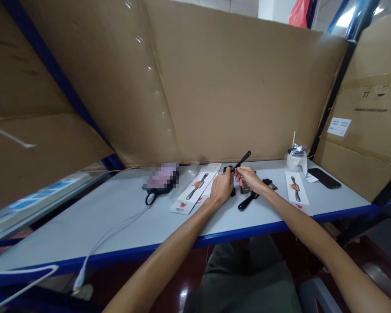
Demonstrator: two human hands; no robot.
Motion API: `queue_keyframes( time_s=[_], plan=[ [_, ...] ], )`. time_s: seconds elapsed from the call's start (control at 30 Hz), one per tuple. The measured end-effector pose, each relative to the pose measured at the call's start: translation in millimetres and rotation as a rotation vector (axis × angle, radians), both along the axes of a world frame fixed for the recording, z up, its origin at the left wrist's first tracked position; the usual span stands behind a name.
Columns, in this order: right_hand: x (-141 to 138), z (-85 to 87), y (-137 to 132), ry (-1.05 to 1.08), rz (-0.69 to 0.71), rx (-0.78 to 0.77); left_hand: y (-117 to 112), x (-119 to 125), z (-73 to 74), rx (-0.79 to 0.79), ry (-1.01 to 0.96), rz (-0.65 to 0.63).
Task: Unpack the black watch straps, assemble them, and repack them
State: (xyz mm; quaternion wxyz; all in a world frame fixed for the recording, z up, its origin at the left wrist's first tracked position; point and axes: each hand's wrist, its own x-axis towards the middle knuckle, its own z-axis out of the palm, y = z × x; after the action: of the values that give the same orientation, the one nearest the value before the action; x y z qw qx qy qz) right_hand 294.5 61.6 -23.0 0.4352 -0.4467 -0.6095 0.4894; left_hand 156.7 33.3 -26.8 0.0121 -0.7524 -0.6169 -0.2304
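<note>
A black spokeshave (243, 161) is raised just above the table, its far handle pointing up and right. My left hand (222, 186) is closed around its near part. The fingertips of my right hand (248, 177) are pinched together at the tool's middle; what sits between them is too small to make out. Another black spokeshave (246, 203) lies on the table, partly hidden by my right forearm. Under and beside my hands are a flat grey-brown piece (245, 190) and small dark parts, partly covered.
White cards picturing a spokeshave (195, 188) lie left of my hands, and another card (294, 187) lies right. A black phone (324, 178), a plastic-wrapped white roll (296, 160) and a dark device with a cable (163, 179) rest on the table (117, 221). Cardboard walls (247, 87) enclose it.
</note>
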Motion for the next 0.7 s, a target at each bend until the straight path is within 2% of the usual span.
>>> queue_keyframes(
  time_s=[0.07, 0.17, 0.23, 0.27, 0.7],
  plan=[
    [1, -0.5, -1, -0.134, -0.080, 0.071, 0, 0, 0.4, 0.000, 0.013, 0.006],
    [2, -1.6, -3, -0.441, -0.293, 0.407, 0, -1, 0.9, 0.012, 0.040, 0.025],
    [3, -2.1, -5, -0.597, -0.346, 0.577, 1, -2, 0.9, 0.019, 0.048, 0.030],
    [3, -2.2, -7, -0.645, -0.345, 0.608, 1, -2, 0.8, 0.020, 0.048, 0.031],
    [1, 1.0, -13, -0.745, -0.363, 0.604, 4, -3, -2.3, 0.032, 0.033, 0.035]
  ],
)
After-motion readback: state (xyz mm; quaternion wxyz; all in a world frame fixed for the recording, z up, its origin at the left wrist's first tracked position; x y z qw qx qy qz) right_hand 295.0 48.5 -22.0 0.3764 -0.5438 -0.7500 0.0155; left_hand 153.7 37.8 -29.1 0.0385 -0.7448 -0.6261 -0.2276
